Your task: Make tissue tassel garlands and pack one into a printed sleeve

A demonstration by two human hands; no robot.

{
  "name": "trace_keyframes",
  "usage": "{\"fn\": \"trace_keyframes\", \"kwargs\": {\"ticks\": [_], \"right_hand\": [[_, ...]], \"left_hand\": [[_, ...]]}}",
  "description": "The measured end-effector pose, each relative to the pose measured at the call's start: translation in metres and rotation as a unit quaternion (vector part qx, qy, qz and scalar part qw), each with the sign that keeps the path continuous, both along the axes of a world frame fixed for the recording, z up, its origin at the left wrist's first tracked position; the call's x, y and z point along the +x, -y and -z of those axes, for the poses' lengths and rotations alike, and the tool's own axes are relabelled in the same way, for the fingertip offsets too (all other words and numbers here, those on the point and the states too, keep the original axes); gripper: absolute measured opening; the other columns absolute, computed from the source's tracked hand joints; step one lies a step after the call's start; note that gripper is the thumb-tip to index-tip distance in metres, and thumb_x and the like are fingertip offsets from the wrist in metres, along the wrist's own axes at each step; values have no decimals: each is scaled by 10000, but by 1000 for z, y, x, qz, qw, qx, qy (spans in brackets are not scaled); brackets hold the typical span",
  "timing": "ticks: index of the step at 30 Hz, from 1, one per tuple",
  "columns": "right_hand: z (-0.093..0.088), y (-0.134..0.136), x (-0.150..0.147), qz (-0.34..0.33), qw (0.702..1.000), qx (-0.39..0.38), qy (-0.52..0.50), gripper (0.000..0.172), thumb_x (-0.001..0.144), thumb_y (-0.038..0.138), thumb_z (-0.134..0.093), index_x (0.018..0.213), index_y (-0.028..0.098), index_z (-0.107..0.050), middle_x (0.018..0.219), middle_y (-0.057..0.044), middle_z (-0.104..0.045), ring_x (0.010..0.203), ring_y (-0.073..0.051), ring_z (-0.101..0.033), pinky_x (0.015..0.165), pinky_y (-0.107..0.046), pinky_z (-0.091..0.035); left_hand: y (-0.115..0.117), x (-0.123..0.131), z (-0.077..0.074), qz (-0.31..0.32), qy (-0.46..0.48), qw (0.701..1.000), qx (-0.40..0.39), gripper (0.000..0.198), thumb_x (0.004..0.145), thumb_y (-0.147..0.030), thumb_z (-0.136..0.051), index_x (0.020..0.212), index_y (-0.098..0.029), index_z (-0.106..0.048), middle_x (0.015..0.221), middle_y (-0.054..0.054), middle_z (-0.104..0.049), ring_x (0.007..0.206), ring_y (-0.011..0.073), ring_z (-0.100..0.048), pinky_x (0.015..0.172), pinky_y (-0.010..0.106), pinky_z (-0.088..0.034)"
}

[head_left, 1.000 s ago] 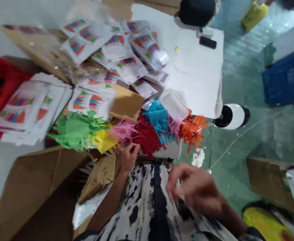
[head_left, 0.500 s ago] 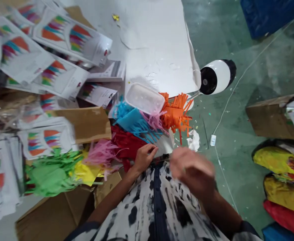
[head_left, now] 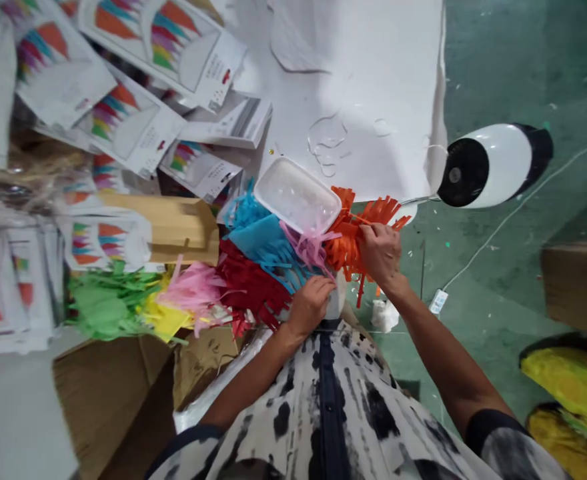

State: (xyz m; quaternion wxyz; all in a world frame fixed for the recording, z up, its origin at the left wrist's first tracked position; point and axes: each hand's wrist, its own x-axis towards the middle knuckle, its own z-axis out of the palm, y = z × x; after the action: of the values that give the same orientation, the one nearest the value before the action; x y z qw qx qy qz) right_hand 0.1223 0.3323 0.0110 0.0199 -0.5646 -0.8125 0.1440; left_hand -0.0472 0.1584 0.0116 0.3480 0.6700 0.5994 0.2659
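My right hand (head_left: 381,252) is closed on the orange fringed paper (head_left: 346,250) at the table's right edge. Close to my body, my left hand (head_left: 312,303) is closed, its fingertips near the pink strips (head_left: 309,248); what it holds, if anything, is too small to make out. Blue fringed paper (head_left: 261,240) and dark red fringed paper (head_left: 253,283) lie to its left. Above them rests a white plastic tray (head_left: 297,195).
Farther left are pink (head_left: 193,290), yellow (head_left: 166,317) and green fringed paper (head_left: 111,300), with printed packages (head_left: 128,127) behind. A black and white fan (head_left: 496,165) stands right of the white table (head_left: 373,80). Cardboard boxes (head_left: 111,400) stand at lower left.
My right hand has moved up and forward from near my body onto the orange paper. My left hand has shifted slightly right. The view has shifted too.
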Motion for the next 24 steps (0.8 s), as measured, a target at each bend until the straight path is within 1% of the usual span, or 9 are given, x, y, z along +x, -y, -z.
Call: {"fn": "trace_keyframes", "kwargs": {"ticks": [4, 8, 10, 13, 15, 18, 20, 22, 24], "right_hand": [[3, -6, 3, -5, 1000, 17, 23, 260, 1000, 272, -517, 1125, 165, -718, 1118, -153, -708, 1042, -299, -554, 913, -417, -345], [-15, 1, 3, -26, 999, -17, 19, 353, 1040, 258, -404, 1212, 145, -690, 1207, -190, -673, 1107, -325, -548, 943, -438, -362], [-24, 20, -3, -73, 996, -52, 10, 362, 1067, 330, -395, 1135, 175, -715, 1143, -161, -693, 1082, -303, -574, 918, -398, -390], [-28, 59, -18, -138, 985, -102, 15, 309, 1046, 415, -501, 979, 204, -715, 972, -106, -713, 929, -242, -626, 755, -307, -386], [-25, 82, -28, -144, 981, -127, 40, 284, 1057, 351, -482, 999, 176, -697, 963, -114, -716, 861, -219, -640, 668, -294, -339], [-28, 105, -37, -142, 978, -140, 61, 325, 1090, 270, -379, 1035, 155, -679, 1011, -137, -713, 862, -208, -657, 633, -293, -310], [-37, 118, -38, -155, 975, -144, 61, 331, 1097, 270, -367, 1047, 165, -676, 1051, -144, -711, 877, -204, -668, 629, -284, -314], [-49, 131, -35, -179, 970, -154, 58, 289, 1084, 246, -405, 1038, 177, -682, 1010, -129, -719, 827, -195, -676, 612, -277, -313], [-61, 144, -30, -211, 962, -166, 51, 246, 1052, 183, -450, 1031, 191, -695, 934, -100, -726, 749, -183, -674, 593, -273, -313]], "left_hand": [[27, 21, 1, -33, 12, 999, -13, 372, 923, -8, -500, 1163, -198, -712, 1133, 92, -732, 1108, 255, -646, 991, 434, -567], [47, 27, 1, -112, -12, 993, -38, 365, 902, -4, -525, 1125, -213, -724, 1135, 96, -726, 1112, 267, -644, 973, 444, -570], [54, 26, 2, -146, -20, 988, -38, 369, 893, 4, -519, 1110, -212, -725, 1139, 100, -725, 1116, 268, -642, 975, 454, -565], [66, 24, 2, -150, -18, 988, -32, 355, 893, 4, -511, 1076, -211, -726, 1071, 84, -737, 1050, 250, -666, 942, 430, -571], [74, 25, -1, -141, -13, 989, -27, 328, 894, -5, -518, 1034, -214, -729, 1004, 68, -742, 989, 232, -685, 903, 396, -580], [88, 25, -9, -156, -13, 988, -11, 292, 914, -35, -517, 1003, -221, -724, 988, 65, -747, 969, 222, -694, 881, 379, -583], [97, 24, -18, -184, -18, 983, 11, 279, 940, -59, -496, 1001, -223, -712, 1017, 74, -747, 1001, 226, -691, 914, 397, -579], [105, 21, -28, -211, -23, 976, 39, 281, 959, -77, -475, 1026, -226, -703, 1068, 86, -745, 1075, 234, -682, 989, 430, -562], [108, 16, -38, -206, -36, 975, 75, 325, 969, -83, -464, 1148, -227, -694, 1192, 103, -737, 1217, 245, -650, 1086, 465, -524]]}}
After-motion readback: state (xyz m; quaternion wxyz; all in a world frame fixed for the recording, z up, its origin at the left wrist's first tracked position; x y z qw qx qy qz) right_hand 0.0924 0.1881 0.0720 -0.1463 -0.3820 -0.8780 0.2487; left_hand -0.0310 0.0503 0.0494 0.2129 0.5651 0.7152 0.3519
